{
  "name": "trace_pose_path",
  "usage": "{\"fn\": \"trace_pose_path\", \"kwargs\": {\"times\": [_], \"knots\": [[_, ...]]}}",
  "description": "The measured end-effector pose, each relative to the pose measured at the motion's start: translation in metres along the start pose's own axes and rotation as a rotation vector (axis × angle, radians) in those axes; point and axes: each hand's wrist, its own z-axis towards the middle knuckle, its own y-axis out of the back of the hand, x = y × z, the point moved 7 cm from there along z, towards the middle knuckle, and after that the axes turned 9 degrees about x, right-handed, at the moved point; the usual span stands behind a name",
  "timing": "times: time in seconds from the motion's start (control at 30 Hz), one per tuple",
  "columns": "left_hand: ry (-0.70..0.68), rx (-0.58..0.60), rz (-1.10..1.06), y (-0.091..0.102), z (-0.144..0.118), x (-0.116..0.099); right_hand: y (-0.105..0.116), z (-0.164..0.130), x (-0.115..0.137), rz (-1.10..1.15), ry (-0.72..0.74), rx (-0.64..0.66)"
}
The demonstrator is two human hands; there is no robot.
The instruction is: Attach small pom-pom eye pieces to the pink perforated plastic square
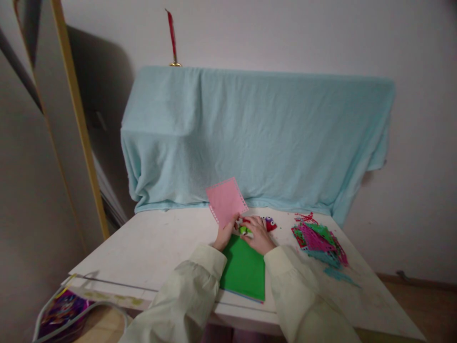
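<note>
My left hand (pixel 226 234) is closed on the lower corner of a pink sheet of paper (pixel 225 200), which is tilted up and has rows of small punched holes along its edges. Close by on the right, my right hand (pixel 260 234) curls its fingers and thumb around a small bright green-and-white thing (pixel 244 230); its kind is not clear, and the fingers hide part of it. Just beyond that hand lie small red and purple pieces with eye-like white dots (pixel 270 223). Below both hands is a green sheet (pixel 244 271), apparently on top of a stack.
A heap of punched paper strips (pixel 319 242) in pink, green, red and blue lies on the right of the white table (pixel 153 247). Behind, a light blue cloth (pixel 264 138) covers a large shape. A purple bag (pixel 64 309) is at the lower left.
</note>
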Motion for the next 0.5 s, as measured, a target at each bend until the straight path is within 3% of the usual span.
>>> {"fn": "trace_pose_path", "kwargs": {"times": [0.17, 0.3, 0.4, 0.5], "knots": [[0.015, 0.004, 0.01, 0.0, 0.0, 0.002, -0.009, 0.001, -0.001, -0.011, 0.004, 0.033], [-0.004, 0.011, 0.025, 0.001, -0.001, -0.001, -0.007, 0.001, -0.004, 0.019, -0.007, -0.014], [-0.033, 0.015, 0.008, 0.001, -0.002, -0.005, 0.002, 0.001, -0.015, 0.154, -0.083, -0.158], [-0.039, 0.041, 0.009, -0.001, -0.001, -0.007, 0.011, -0.002, -0.037, 0.499, -0.184, -0.352]]}}
